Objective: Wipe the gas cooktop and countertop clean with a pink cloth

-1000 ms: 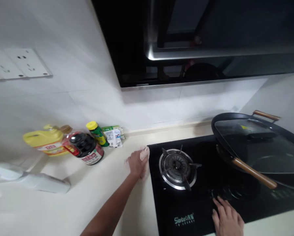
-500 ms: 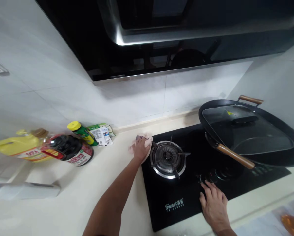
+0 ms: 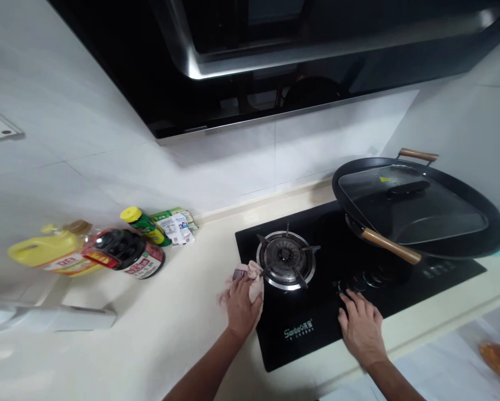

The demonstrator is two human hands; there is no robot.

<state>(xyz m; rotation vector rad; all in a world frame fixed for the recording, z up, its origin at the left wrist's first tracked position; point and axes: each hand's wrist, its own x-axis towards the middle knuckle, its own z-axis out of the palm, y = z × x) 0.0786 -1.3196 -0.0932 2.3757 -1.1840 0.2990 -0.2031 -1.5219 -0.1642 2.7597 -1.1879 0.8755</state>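
My left hand (image 3: 240, 305) presses a crumpled pale pink cloth (image 3: 256, 287) down at the left edge of the black gas stove (image 3: 283, 345), its fingers closed over it. Part of the cloth lies on the stove and part on the cream counter. Just beyond it is the left burner (image 3: 284, 257) with its metal ring and pan supports. My right hand (image 3: 362, 328) rests on the front of the stove with fingers stretched out and holding nothing. Its fingertips are close to the dark control area (image 3: 367, 281).
A black wok (image 3: 490, 234) with a glass lid (image 3: 442, 214) covers the right side; its wooden handle (image 3: 392, 246) points toward me. On the left stand a yellow oil jug (image 3: 45, 249), a dark sauce bottle (image 3: 143, 260), a green bottle (image 3: 153, 231) and packets (image 3: 177, 227). A range hood (image 3: 250, 100) hangs above.
My left hand has drawn the cloth toward me along the stove's left edge, away from the back corner. The right hand stays at about the same place on the stove; the view has shifted slightly.
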